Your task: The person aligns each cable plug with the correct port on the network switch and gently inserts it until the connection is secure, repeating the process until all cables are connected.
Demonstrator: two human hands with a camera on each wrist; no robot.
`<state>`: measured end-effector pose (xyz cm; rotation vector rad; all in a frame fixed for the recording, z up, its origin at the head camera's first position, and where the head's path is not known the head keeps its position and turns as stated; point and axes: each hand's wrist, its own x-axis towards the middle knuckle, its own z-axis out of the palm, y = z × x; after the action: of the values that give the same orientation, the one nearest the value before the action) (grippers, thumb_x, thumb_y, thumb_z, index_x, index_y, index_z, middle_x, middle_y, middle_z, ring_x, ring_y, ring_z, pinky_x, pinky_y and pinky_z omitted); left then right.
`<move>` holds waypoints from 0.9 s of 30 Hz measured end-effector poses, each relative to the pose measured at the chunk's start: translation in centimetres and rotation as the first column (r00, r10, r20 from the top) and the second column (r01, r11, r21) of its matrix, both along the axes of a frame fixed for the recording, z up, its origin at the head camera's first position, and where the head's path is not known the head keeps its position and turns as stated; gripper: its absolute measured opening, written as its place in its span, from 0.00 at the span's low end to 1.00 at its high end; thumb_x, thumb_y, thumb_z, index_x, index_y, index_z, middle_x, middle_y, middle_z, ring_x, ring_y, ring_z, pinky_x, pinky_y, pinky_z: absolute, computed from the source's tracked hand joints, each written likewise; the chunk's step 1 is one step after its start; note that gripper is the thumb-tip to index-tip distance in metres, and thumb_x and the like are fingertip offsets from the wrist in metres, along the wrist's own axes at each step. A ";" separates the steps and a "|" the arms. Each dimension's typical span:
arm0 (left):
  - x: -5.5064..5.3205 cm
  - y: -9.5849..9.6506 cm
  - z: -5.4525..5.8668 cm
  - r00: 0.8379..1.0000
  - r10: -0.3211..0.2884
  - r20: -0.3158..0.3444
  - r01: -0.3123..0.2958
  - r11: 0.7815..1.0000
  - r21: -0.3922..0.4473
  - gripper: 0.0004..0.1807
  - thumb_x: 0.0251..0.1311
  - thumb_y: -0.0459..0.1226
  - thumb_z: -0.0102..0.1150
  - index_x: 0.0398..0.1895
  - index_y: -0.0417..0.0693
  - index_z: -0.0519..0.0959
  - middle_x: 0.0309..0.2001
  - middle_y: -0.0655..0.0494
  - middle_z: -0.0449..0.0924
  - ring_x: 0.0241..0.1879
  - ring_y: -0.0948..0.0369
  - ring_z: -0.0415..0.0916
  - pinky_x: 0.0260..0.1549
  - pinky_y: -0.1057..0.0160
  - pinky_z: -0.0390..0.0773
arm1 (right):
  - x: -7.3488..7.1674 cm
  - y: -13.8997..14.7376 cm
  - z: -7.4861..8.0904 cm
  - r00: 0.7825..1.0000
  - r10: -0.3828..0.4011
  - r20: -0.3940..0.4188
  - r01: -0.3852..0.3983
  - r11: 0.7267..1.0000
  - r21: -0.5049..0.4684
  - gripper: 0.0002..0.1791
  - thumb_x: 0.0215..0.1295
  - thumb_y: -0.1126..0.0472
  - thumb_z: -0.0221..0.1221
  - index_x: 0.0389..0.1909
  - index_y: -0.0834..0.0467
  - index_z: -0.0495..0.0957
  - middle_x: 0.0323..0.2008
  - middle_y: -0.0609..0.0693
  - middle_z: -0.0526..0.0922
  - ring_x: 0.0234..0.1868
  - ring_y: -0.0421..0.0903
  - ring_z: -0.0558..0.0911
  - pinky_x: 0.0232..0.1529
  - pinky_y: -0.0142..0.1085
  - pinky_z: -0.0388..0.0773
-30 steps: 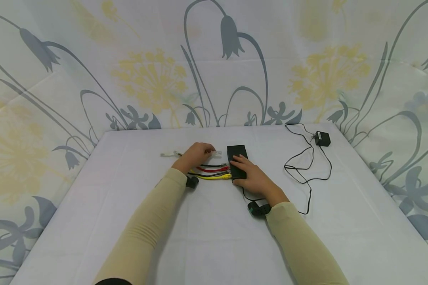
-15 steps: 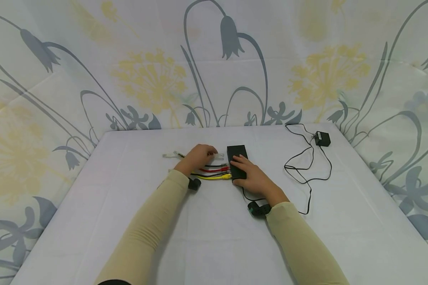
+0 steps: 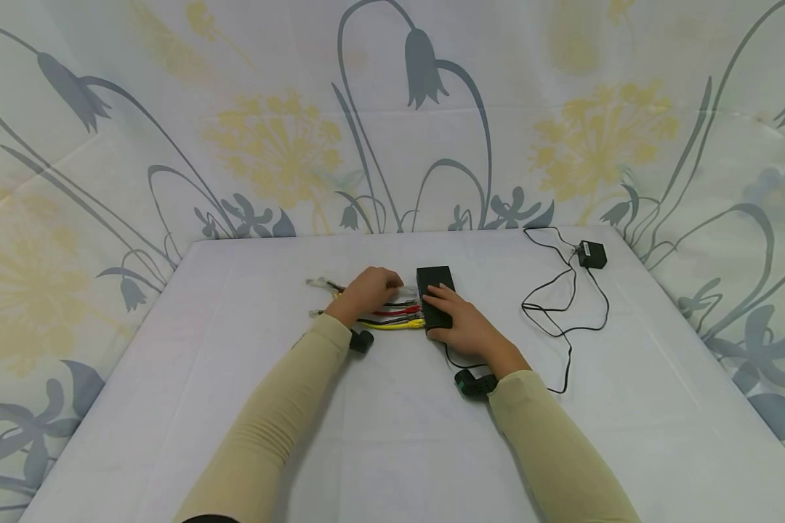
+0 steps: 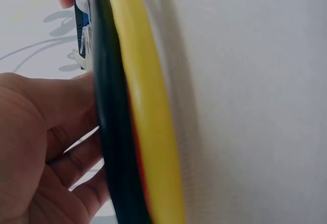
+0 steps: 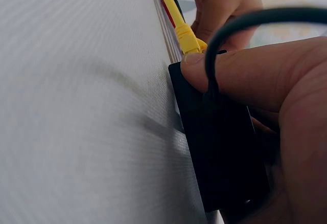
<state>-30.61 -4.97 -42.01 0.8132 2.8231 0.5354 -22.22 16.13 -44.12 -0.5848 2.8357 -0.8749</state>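
Observation:
In the head view my left hand (image 3: 371, 293) pinches the end of a network cable by its clear plug (image 3: 408, 290), right beside the port side of a black network switch (image 3: 435, 277). My right hand (image 3: 461, 323) grips the switch, fingers over its top and thumb on its near end; the right wrist view shows the thumb beside a yellow plug (image 5: 187, 41). A yellow network cable (image 3: 395, 326), a red cable (image 3: 399, 313) and black cables run from the switch leftward, passing under my left hand. Their middle stretches cross the left wrist view close up.
Loose clear cable ends (image 3: 317, 282) lie left of my left hand. A black power adapter (image 3: 592, 254) sits at the back right, its thin black cord (image 3: 569, 330) looping over the white tablecloth (image 3: 399, 436). A flowered curtain (image 3: 392, 145) hangs behind the table.
My left hand has moved right and slightly toward me, bringing the clear plug up to the switch; the cable's far end slid right with it. My right hand and the switch stayed in place.

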 end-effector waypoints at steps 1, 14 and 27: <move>0.0 0.0 0.0 1.000 0.005 0.005 -0.005 1.000 -0.004 0.13 0.63 0.38 0.50 0.49 0.48 0.78 0.47 0.52 0.80 0.47 0.58 0.76 0.48 0.61 0.74 | 0.0 0.0 0.0 1.000 0.000 -0.001 0.000 1.000 0.000 0.36 0.58 0.50 0.58 0.67 0.46 0.58 0.71 0.39 0.48 0.73 0.45 0.44 0.65 0.55 0.53; 1.1 0.3 0.3 1.000 0.015 0.012 -0.015 0.999 -0.040 0.14 0.64 0.39 0.48 0.49 0.48 0.78 0.48 0.53 0.79 0.47 0.58 0.76 0.47 0.61 0.75 | 0.0 0.1 -0.1 1.000 0.001 -0.008 -0.001 1.000 -0.001 0.36 0.58 0.49 0.58 0.67 0.45 0.58 0.71 0.39 0.48 0.73 0.46 0.44 0.65 0.55 0.53; 1.6 0.6 0.4 0.999 0.024 0.036 -0.021 0.997 -0.078 0.14 0.65 0.39 0.47 0.49 0.47 0.77 0.45 0.52 0.79 0.43 0.59 0.76 0.45 0.60 0.75 | -0.1 0.0 -0.1 1.000 0.010 -0.010 -0.010 1.000 -0.004 0.36 0.58 0.50 0.59 0.67 0.46 0.58 0.71 0.41 0.49 0.73 0.47 0.44 0.65 0.55 0.53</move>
<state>-29.05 -4.33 -41.59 0.7506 2.8032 0.4361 -22.36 16.16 -44.26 -0.6054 2.8382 -0.8791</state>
